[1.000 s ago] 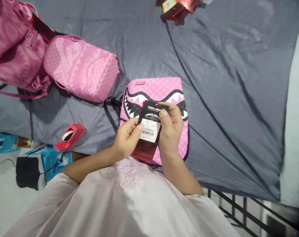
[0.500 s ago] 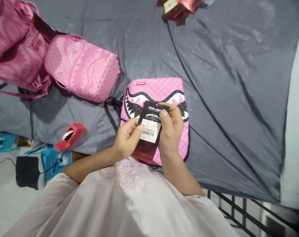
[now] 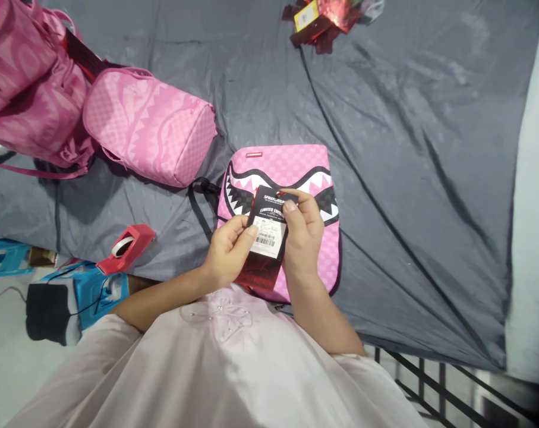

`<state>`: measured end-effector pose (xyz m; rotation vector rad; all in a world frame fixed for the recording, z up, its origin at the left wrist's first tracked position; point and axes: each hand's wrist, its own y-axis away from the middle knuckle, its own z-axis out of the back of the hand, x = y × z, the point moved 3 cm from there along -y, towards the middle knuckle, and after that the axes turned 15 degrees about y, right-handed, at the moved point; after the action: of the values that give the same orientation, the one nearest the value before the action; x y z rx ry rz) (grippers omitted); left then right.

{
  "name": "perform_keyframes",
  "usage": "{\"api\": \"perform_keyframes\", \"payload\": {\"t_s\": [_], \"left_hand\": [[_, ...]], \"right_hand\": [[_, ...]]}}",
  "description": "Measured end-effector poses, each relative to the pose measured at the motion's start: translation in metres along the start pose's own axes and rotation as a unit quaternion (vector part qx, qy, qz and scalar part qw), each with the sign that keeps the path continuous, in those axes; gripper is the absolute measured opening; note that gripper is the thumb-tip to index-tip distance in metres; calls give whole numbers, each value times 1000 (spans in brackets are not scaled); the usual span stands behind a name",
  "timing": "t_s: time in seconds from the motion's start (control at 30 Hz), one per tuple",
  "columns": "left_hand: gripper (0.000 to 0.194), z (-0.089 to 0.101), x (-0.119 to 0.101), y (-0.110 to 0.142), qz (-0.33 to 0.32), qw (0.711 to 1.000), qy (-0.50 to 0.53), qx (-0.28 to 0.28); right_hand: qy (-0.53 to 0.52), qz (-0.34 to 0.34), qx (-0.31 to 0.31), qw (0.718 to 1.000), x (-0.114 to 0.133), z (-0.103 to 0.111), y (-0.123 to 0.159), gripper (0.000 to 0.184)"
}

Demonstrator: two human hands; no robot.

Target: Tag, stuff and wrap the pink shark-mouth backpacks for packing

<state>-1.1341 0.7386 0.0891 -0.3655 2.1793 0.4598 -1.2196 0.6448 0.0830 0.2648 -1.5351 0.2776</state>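
A black hang tag (image 3: pixel 266 238) with a white barcode label is held between my two hands, and shiny red material shows below it. My left hand (image 3: pixel 228 249) pinches the tag's left edge between thumb and fingers. At its upper right corner, by the hole, my right hand (image 3: pixel 302 238) closes thumb and fingertips on it. Beneath lies a pink checkered backpack (image 3: pixel 280 159) with a black-and-white shark-mouth print and a small red patch, partly hidden by the tag and hands. A black strap (image 3: pixel 201 205) sticks out on its left.
More pink bags (image 3: pixel 148 125) lie at the upper left on the grey-covered table (image 3: pixel 412 196). A red tape dispenser (image 3: pixel 129 246) sits near the front edge. Crumpled red packaging (image 3: pixel 329 21) is at the far side. Blue stools (image 3: pixel 102 291) stand below left, dark metal bars (image 3: pixel 429 380) below right.
My right hand has shifted slightly left together with the tag. Both hands keep their hold. The whole view has moved a little.
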Motion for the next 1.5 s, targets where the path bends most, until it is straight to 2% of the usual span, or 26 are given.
{"api": "perform_keyframes", "payload": {"t_s": [0.67, 1.5], "left_hand": [[39, 3, 0, -1, -9, 1000, -14, 3], [40, 9, 2, -1, -8, 1000, -9, -7]], "right_hand": [[8, 3, 4, 1000, -2, -2, -1, 21], [17, 37, -23, 999, -4, -4, 2, 16]]}}
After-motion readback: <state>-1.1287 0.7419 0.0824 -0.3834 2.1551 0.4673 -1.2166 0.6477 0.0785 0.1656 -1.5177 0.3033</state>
